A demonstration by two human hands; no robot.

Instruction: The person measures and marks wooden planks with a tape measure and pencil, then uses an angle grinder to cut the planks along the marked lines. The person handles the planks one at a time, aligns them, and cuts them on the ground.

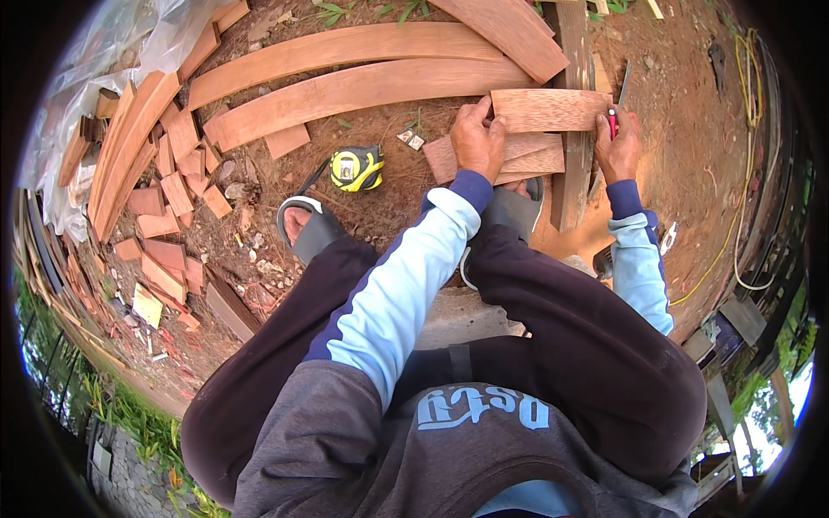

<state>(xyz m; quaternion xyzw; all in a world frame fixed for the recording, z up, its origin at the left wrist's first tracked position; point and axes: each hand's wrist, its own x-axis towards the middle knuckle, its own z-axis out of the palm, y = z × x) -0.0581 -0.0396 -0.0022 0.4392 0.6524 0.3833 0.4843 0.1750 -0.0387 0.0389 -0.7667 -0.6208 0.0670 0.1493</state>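
My left hand (pixel 479 142) is closed on the left end of a short reddish wooden board (pixel 549 110), thumb on top. My right hand (pixel 618 147) is at the board's other end, fingers closed around a slim red pen-like stick (pixel 612 123) with a dark tip. A thin grey metal strip (pixel 624 79) sticks up just beyond that hand; whether the hand touches it I cannot tell. Under the board, a dark timber beam (pixel 571 186) runs away from me. More short board pieces (pixel 531 160) lie beside the beam, below my left hand.
A yellow-and-black tape measure (pixel 357 168) lies on the soil between my feet and long curved planks (pixel 371 95). Several offcuts (pixel 177 194) and a plastic sheet (pixel 73 104) are at left. A yellow cord (pixel 734 207) trails at right. My sandalled feet flank a concrete block (pixel 471 315).
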